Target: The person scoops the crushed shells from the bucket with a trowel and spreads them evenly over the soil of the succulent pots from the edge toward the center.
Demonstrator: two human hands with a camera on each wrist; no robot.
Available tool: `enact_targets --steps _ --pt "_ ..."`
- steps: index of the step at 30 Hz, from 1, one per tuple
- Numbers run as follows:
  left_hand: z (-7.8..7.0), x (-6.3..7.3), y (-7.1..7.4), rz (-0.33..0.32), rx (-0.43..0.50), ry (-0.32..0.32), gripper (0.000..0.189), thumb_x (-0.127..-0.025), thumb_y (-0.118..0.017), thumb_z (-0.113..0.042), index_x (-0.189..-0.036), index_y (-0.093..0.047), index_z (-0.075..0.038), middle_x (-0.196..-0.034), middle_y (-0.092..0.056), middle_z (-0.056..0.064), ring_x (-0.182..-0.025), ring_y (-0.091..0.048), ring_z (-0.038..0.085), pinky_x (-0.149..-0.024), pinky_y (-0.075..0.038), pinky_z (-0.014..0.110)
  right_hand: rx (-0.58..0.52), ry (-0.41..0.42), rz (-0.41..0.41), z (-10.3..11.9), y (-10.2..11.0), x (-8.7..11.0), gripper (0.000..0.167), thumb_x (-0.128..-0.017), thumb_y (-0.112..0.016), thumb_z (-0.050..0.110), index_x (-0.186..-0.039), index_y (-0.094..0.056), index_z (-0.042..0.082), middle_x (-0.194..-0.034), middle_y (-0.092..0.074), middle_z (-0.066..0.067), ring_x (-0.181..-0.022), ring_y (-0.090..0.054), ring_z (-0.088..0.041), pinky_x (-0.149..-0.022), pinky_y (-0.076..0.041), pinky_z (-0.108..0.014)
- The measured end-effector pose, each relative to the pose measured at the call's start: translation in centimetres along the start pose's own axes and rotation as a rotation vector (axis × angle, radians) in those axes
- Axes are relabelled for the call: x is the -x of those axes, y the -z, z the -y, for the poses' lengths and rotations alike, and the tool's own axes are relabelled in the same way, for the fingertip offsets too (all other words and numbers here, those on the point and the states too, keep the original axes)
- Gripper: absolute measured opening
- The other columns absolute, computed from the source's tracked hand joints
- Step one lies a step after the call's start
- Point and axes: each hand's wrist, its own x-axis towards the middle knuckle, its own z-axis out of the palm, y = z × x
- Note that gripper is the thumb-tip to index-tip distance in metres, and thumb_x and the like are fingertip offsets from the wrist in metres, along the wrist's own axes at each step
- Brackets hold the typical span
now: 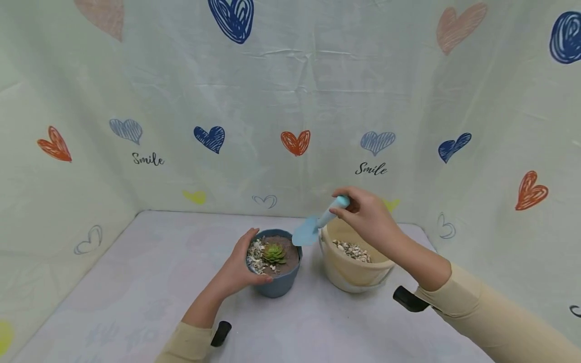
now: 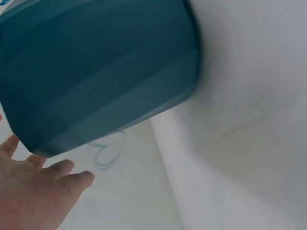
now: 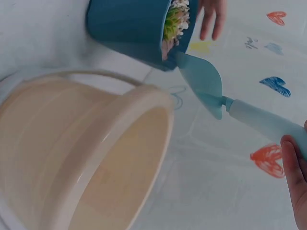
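Observation:
My left hand (image 1: 239,263) grips the blue flowerpot (image 1: 276,288) around its left side, thumb along the near rim and fingers at the far rim. A green succulent (image 1: 274,253) grows in the pot's brown soil, with pale pebbles (image 1: 256,257) covering the left part of the surface. My right hand (image 1: 365,214) pinches the handle of a light-blue toy trowel (image 1: 306,232). The trowel's blade slants down to the pot's right rim; in the right wrist view its tip (image 3: 184,61) overlaps that rim. Pebbles (image 1: 353,251) also lie inside the cream bucket (image 1: 347,275) below the right hand.
The bucket stands just right of the flowerpot, its pale handle (image 3: 103,74) hanging down around the outside. Both stand on a table with a white cover (image 1: 150,282). Behind and beside it hangs a pale sheet (image 1: 254,91) printed with hearts.

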Motion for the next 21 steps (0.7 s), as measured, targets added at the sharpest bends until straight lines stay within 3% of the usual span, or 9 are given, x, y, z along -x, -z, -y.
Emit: enact_targets --steps 5,10,14,17,21 --pt "-2.4 -0.4 -0.2 -0.013 -0.125 -0.073 0.118 -0.063 -0.093 -0.03 -0.156 -0.021 -0.017 -0.162 -0.007 0.007 -0.147 0.001 0.032 -0.108 -0.021 0.065 0.047 0.007 -0.049 -1.1 2.3 1.5 0.028 -0.085 -0.075 0.005 -0.111 -0.066 0.001 -0.093 -0.067 -0.008 -0.076 -0.067 -0.02 -0.065 -0.054 -0.023" --pt "-4.9 -0.8 -1.6 -0.018 -0.226 -0.131 0.119 -0.06 -0.094 -0.034 -0.155 -0.024 -0.019 -0.162 -0.011 0.005 -0.148 -0.002 0.029 -0.107 -0.024 0.063 0.12 0.019 -0.128 -1.9 4.5 2.9 0.028 -0.083 -0.076 0.001 -0.109 -0.066 0.0 -0.09 -0.068 -0.008 -0.073 -0.067 -0.018 -0.063 -0.051 -0.014" --pt "-6.4 -1.3 -3.3 0.006 -0.284 -0.181 0.12 -0.058 -0.094 -0.043 -0.155 -0.025 -0.021 -0.162 -0.014 0.004 -0.147 -0.006 0.031 -0.107 -0.026 0.064 0.138 -0.018 -0.165 -2.6 5.9 4.0 0.028 -0.083 -0.077 0.002 -0.109 -0.066 0.0 -0.091 -0.069 -0.009 -0.074 -0.066 -0.009 -0.065 -0.048 -0.009" --pt "-7.2 -1.8 -4.6 0.044 -0.284 -0.216 0.12 -0.06 -0.092 -0.045 -0.155 -0.024 -0.02 -0.162 -0.014 0.004 -0.147 -0.007 0.031 -0.108 -0.024 0.062 0.15 -0.049 -0.173 -3.4 6.5 4.6 0.028 -0.083 -0.077 0.003 -0.109 -0.066 0.0 -0.092 -0.068 -0.009 -0.074 -0.064 -0.002 -0.065 -0.048 -0.008" --pt "-8.2 -2.5 -6.4 0.092 -0.248 -0.229 0.118 -0.063 -0.091 -0.045 -0.156 -0.023 -0.02 -0.162 -0.013 0.005 -0.147 -0.009 0.029 -0.11 -0.024 0.058 0.166 -0.082 -0.157 -4.9 6.5 5.4 0.027 -0.083 -0.076 0.001 -0.107 -0.065 -0.002 -0.092 -0.067 -0.01 -0.075 -0.065 -0.012 -0.065 -0.049 -0.009"
